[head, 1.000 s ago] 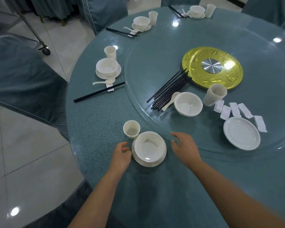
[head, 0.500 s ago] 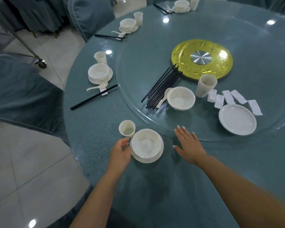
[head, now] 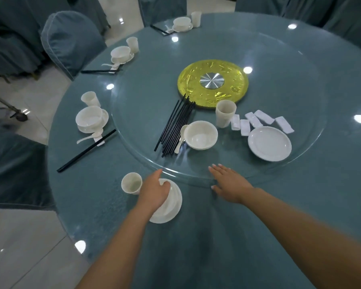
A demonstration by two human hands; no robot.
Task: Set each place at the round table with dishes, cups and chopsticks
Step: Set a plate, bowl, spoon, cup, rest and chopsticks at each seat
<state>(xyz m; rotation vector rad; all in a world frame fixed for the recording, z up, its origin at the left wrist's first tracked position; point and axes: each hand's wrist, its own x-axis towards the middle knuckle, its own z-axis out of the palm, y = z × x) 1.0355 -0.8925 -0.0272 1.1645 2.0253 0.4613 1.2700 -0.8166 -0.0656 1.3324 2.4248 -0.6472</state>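
L hand on nearest bowl, R hand flat at turntable edge.

L hand (head: 154, 189) is lying over the bowl (head: 171, 202) w/ thumb curling on its rim, gripping it; bowl is sitting on a saucer (head: 165, 217) near the surface (head: 196, 236) edge, a cup (head: 131, 183) just beside it to the left. R hand (head: 230, 183) is resting released, fingers straight, on the glass turntable (head: 300, 59) rim, holding nothing. Further in on the glass: loose black chopsticks (head: 176, 127), spare bowl (head: 201, 135) w/ spoon (head: 180, 137) touching it, stacked cups (head: 225, 113), white chopstick rests (head: 261, 120), plate (head: 269, 143), yellow centre disc (head: 213, 83). Along the left rim, three set places are lying finished, each w/ bowl, cup, chopsticks; nearest of them (head: 91, 118).
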